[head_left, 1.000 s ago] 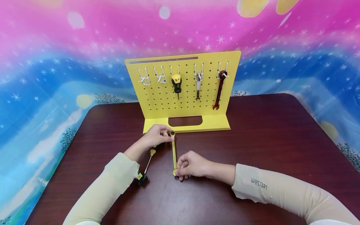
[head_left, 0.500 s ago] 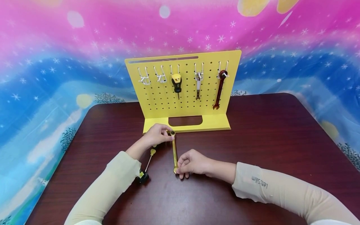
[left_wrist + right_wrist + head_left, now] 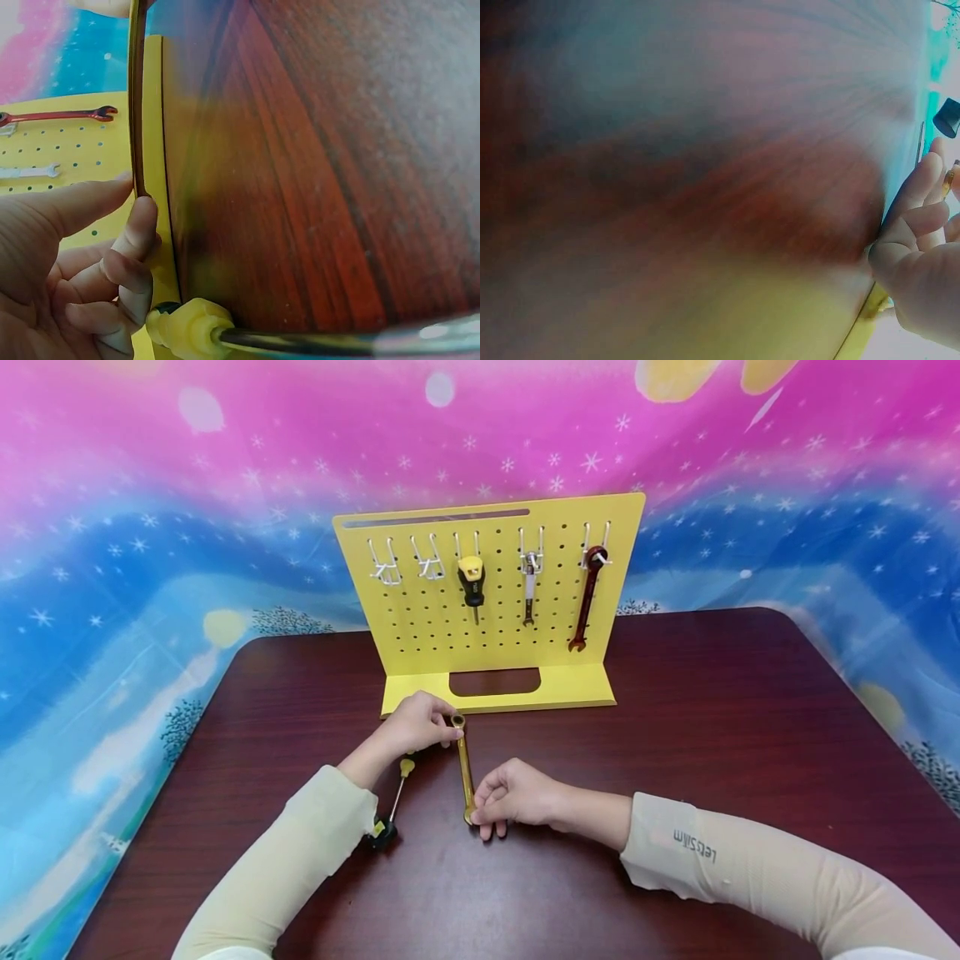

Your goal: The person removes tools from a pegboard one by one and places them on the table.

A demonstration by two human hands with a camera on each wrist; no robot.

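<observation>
A gold-coloured combination wrench (image 3: 465,770) is held between both hands, in front of the pegboard. My left hand (image 3: 418,722) pinches it by the ring end, thumb and forefinger meeting on it. At the other end, my right hand (image 3: 519,795) pinches the open jaw with thumb and fingers. In the left wrist view the wrench (image 3: 137,97) appears edge-on between the left fingertips (image 3: 142,217). By the left sleeve lies a screwdriver-like tool (image 3: 395,797) with a black end, thin metal shaft and yellow tip. The sleeve partly hides its black end.
A yellow pegboard (image 3: 420,622) stands at the back of the dark red table (image 3: 697,710). On its hooks hang a black-and-yellow screwdriver (image 3: 471,581), a small silver wrench (image 3: 529,593) and a red wrench (image 3: 587,602). Two white hooks (image 3: 386,567) at its left hold nothing.
The wrench's ring end has dropped slightly toward me, and its open end has shifted a little right. Both hands keep their pinch on it.
</observation>
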